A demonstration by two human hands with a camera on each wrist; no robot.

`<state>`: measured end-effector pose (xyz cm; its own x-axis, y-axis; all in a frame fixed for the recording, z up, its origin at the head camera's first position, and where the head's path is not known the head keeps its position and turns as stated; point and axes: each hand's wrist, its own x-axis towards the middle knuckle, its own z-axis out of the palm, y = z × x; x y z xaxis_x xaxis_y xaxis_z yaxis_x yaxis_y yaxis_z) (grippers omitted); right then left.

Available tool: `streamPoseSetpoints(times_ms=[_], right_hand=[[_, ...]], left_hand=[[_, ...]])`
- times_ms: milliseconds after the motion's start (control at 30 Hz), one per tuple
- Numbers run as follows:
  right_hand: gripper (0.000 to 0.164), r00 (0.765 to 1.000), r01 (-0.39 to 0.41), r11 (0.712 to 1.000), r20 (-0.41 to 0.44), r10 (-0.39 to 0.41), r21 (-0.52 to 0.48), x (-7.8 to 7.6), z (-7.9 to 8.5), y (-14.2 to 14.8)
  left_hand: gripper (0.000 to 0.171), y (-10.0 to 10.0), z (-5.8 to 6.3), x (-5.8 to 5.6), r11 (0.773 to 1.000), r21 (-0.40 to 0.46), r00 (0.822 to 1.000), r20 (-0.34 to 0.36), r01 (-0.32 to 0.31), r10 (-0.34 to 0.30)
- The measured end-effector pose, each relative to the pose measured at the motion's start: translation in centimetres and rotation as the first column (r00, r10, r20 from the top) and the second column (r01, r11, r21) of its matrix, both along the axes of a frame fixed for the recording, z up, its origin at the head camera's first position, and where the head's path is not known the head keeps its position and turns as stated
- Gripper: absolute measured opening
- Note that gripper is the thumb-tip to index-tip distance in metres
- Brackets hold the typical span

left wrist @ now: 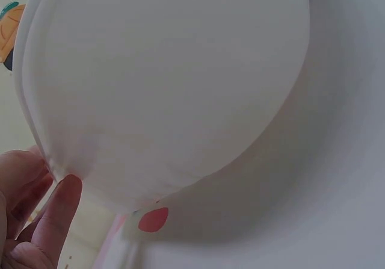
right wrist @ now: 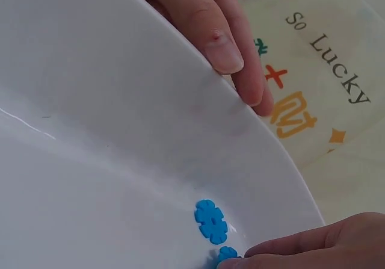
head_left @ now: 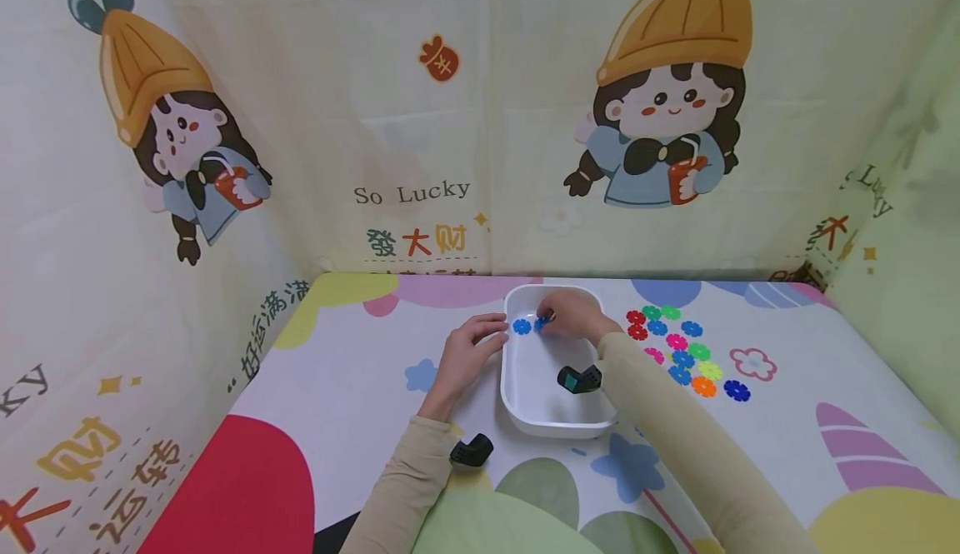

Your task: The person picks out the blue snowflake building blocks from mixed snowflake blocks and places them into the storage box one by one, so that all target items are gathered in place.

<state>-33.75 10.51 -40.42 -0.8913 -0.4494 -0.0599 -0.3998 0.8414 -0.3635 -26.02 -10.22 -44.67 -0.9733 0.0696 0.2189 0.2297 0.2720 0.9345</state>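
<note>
A white tray point(head_left: 517, 396) with raised walls stands on the table. My right hand point(head_left: 573, 314) reaches into its far end and pinches a small blue notched disc point(right wrist: 227, 254) between thumb and finger. Just left of that, another blue disc point(head_left: 522, 326) lies flat on the tray floor; in the right wrist view this second disc point(right wrist: 211, 222) shows its slotted, flower-like edge. My left hand point(head_left: 468, 354) is at the tray's left side, its extended fingers touching the outside of the wall near the rim. From the left wrist, the fingertips point(left wrist: 71, 185) appear against the white wall.
Several notched discs in red, green, pink, yellow, orange and blue lie loose right of the tray, among them an orange disc point(head_left: 704, 386) and a dark blue disc point(head_left: 737, 391). A patterned cloth point(head_left: 360, 354) covers the table. Printed curtains point(head_left: 525, 121) hang behind and at both sides.
</note>
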Motion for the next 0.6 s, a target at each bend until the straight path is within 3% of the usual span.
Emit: streamPoseSetpoints(times_ms=[267, 600], right_hand=[[0.025, 0.999, -0.021, 1.000, 0.044, 0.022, -0.019, 0.17, -0.02, -0.36], [0.026, 0.999, -0.039, 0.999, 0.012, 0.039, -0.034, 0.19, -0.28, -0.57]], left_hand=[[0.021, -0.02, -0.01, 0.01, 1.000, 0.004, 1.000, -0.004, 0.003, -0.003], [0.021, -0.01, 0.05, 0.03, 1.000, 0.002, 1.000, -0.008, -0.003, 0.003]])
